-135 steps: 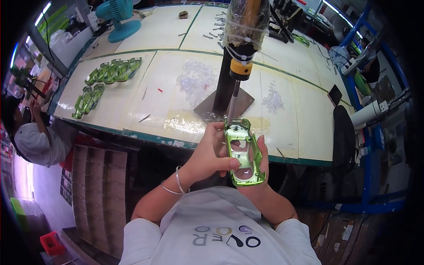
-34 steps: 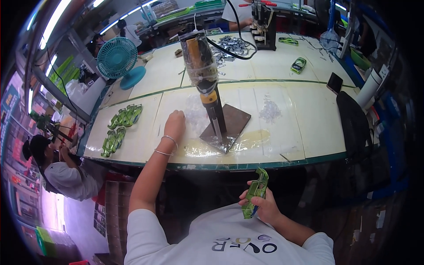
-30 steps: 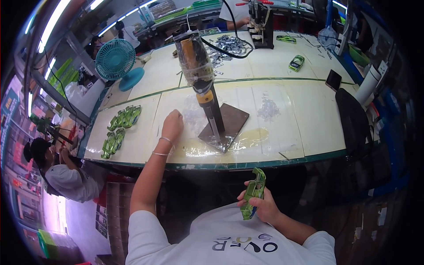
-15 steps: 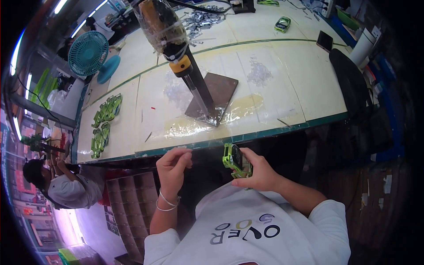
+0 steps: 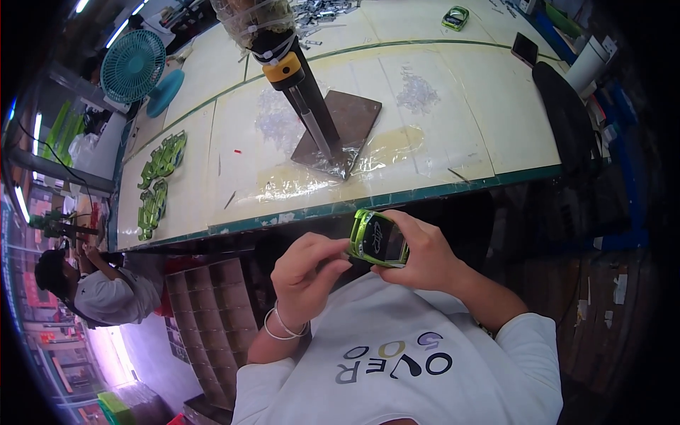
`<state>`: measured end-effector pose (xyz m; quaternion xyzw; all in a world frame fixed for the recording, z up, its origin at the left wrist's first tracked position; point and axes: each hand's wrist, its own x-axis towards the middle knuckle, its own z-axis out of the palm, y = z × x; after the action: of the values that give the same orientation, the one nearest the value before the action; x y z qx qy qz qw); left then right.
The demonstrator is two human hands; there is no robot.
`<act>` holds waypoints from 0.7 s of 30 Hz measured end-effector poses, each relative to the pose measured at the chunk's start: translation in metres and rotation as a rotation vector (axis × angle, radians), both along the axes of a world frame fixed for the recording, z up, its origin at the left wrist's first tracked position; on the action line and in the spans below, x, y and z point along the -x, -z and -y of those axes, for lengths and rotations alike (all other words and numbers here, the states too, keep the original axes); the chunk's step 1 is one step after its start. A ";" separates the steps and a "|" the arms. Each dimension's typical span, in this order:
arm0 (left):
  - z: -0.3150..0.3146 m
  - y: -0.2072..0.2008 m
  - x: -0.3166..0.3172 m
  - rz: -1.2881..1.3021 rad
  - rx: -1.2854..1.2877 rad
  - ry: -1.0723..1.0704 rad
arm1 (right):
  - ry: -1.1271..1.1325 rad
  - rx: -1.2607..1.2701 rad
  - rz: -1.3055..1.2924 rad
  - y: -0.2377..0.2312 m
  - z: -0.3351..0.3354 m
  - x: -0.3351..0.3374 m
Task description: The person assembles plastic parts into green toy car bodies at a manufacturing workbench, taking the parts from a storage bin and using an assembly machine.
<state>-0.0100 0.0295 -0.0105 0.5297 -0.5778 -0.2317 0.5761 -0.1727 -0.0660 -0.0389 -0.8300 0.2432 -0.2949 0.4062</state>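
Note:
A shiny green toy car body [image 5: 380,239] with a black panel is held above my lap, just off the table's near edge. My right hand [image 5: 425,255] grips it from the right side, thumb below and fingers along the top. Beside its left end is my left hand [image 5: 308,273], with thumb and forefinger drawn together and the fingertip at the car's edge. Whatever may be between those fingers is too small to make out. A white bangle circles the left wrist.
A black post press on a brown metal plate [image 5: 365,110] stands on the table between two heaps of small clear pieces [image 5: 416,94]. Several green car bodies [image 5: 163,157] lie at left, near a teal fan [image 5: 133,66]. A compartment tray [image 5: 212,304] and another person [image 5: 106,294] are lower left.
My left hand has moved right and reached the car body. My right hand has raised and turned the car, showing more of its black panel. The view has shifted slightly.

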 end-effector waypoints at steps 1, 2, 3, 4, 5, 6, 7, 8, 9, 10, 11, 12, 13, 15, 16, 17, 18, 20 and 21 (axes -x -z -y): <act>0.002 -0.002 0.000 0.001 -0.005 -0.002 | -0.002 -0.005 0.001 -0.001 0.001 0.000; 0.003 -0.004 0.001 0.105 0.014 -0.004 | -0.003 0.020 0.013 -0.001 0.001 0.000; 0.004 -0.005 0.001 0.209 0.034 -0.005 | -0.004 0.045 0.026 0.000 0.002 -0.001; 0.005 -0.005 0.002 0.211 0.028 -0.007 | -0.006 0.039 0.028 0.000 0.001 0.000; 0.006 -0.004 0.003 0.231 0.016 -0.015 | 0.003 0.048 0.035 0.001 0.001 0.000; 0.006 -0.003 0.004 0.251 0.004 -0.022 | 0.013 0.058 0.043 0.002 0.001 0.000; 0.006 -0.003 0.004 0.253 -0.001 -0.022 | 0.013 0.053 0.045 0.002 0.002 0.001; 0.007 -0.004 0.004 0.278 -0.003 -0.018 | -0.008 0.057 0.018 0.002 0.004 0.003; 0.008 -0.004 0.004 0.302 -0.004 -0.014 | -0.030 0.062 -0.009 0.002 0.006 0.003; 0.009 -0.004 0.003 0.303 -0.007 -0.011 | -0.027 0.059 -0.007 0.003 0.007 0.004; 0.010 -0.005 0.002 0.340 -0.010 0.006 | -0.015 0.089 -0.009 0.003 0.007 0.005; 0.011 -0.006 0.001 0.377 -0.011 0.022 | -0.002 0.120 -0.012 0.003 0.007 0.005; 0.011 -0.007 0.001 0.377 -0.011 0.028 | 0.003 0.120 -0.013 0.003 0.007 0.006; 0.014 -0.007 0.003 0.461 -0.022 0.011 | 0.042 0.098 -0.018 0.001 0.008 0.008; 0.014 -0.006 0.005 0.458 -0.012 0.023 | 0.056 0.104 -0.023 0.000 0.007 0.007; 0.014 -0.004 0.008 0.611 0.062 -0.018 | 0.036 -0.009 0.021 -0.001 0.006 0.006; 0.014 -0.003 0.010 0.761 0.140 -0.062 | 0.017 -0.119 0.066 -0.001 0.005 0.006; 0.007 0.008 0.017 0.875 0.140 -0.118 | 0.019 -0.172 0.028 0.003 0.002 0.006; 0.005 0.012 0.018 0.917 0.127 -0.135 | 0.004 -0.243 -0.006 0.008 -0.001 0.006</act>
<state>-0.0283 0.0246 -0.0228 0.5775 -0.7501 0.1002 0.3063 -0.1782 -0.0648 -0.0465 -0.7751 0.2799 -0.2618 0.5023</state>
